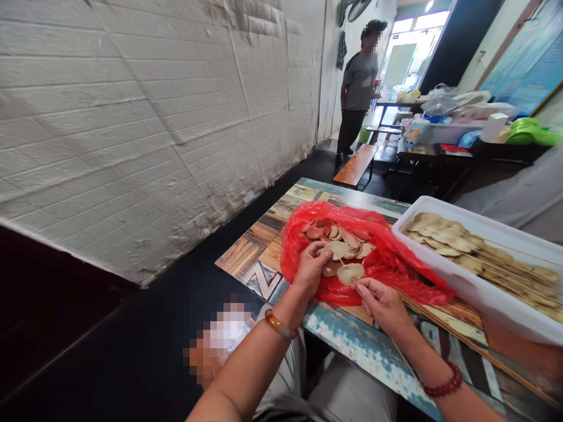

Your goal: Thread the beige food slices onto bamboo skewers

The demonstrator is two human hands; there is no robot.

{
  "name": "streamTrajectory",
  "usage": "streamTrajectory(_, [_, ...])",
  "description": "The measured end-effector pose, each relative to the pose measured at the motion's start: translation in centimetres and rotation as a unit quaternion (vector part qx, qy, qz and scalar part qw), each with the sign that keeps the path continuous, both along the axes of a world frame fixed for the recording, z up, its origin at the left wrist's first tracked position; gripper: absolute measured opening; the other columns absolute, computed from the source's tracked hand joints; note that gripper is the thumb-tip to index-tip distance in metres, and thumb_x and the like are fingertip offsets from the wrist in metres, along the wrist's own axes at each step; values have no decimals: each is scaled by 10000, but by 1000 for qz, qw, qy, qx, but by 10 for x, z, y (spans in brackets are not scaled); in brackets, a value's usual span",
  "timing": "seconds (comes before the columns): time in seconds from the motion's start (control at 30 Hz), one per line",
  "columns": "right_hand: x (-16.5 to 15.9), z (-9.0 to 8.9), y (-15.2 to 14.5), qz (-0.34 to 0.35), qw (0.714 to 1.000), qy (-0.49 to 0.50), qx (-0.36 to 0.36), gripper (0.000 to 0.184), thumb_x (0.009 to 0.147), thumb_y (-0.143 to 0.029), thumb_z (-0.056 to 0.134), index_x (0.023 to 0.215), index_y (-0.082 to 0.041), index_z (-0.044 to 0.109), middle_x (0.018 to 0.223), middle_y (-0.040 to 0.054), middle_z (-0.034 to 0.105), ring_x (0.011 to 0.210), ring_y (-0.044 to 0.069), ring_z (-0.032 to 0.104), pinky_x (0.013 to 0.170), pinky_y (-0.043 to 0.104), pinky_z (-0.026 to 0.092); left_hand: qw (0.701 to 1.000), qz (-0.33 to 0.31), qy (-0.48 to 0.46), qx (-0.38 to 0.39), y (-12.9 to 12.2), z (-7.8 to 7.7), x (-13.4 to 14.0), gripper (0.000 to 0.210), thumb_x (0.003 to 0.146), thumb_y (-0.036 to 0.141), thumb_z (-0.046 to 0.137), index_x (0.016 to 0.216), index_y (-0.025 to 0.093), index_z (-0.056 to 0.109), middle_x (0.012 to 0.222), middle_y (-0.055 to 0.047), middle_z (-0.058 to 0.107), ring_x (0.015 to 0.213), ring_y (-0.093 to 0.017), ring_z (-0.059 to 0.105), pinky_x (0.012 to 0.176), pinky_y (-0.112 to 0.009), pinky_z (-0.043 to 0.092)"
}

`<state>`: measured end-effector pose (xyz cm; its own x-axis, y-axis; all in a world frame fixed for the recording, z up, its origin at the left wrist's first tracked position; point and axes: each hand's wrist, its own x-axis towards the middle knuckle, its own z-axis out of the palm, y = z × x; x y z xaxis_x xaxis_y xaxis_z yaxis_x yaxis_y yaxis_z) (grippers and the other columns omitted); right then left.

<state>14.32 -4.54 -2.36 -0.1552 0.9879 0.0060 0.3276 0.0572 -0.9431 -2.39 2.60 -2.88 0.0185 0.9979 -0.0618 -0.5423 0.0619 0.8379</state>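
My left hand [311,265] pinches a pale, thin, flat food slice [336,250] over an open red plastic bag [303,217]. In the fingers of my right hand [379,300] is a thin wooden skewer [354,282], which slants up to the left. A pale oval slice [350,273] is threaded near its upper part, and the tip shows beside my left thumb. Loose pale and pinkish slices [352,237] lie in the bag beneath and behind my hands. The exact kind of food is not clear.
A white plastic tray [407,225] to the right holds many skewered slices [444,234]. Bare skewers [466,340] lie along the patterned table [240,252]. Beyond are a wooden bench [358,164], a cluttered table [488,152] and a standing person [358,88]. A white brick-patterned wall [145,123] runs along the left.
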Motion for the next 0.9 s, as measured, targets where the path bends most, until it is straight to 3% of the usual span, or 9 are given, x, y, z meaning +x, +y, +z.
streamTrajectory(0.57, [0,1,0,-6,1000,3,4,375,840,-509,481,811,-158,612,438,-76,400,386,91,378,415,216,298,1000,9,16,16,-4,5,0,315,626,277,743,884,164,603,767,-6,644,613,-93,567,595,-204,428])
streamTrajectory(0.9, [0,-3,2,-15,1000,13,10,349,835,-479,492,811,-159,631,431,-69,413,381,85,382,394,209,308,999,-1,39,0,-4,5,1,342,583,295,768,865,162,626,748,-6,646,585,-93,551,544,-193,396])
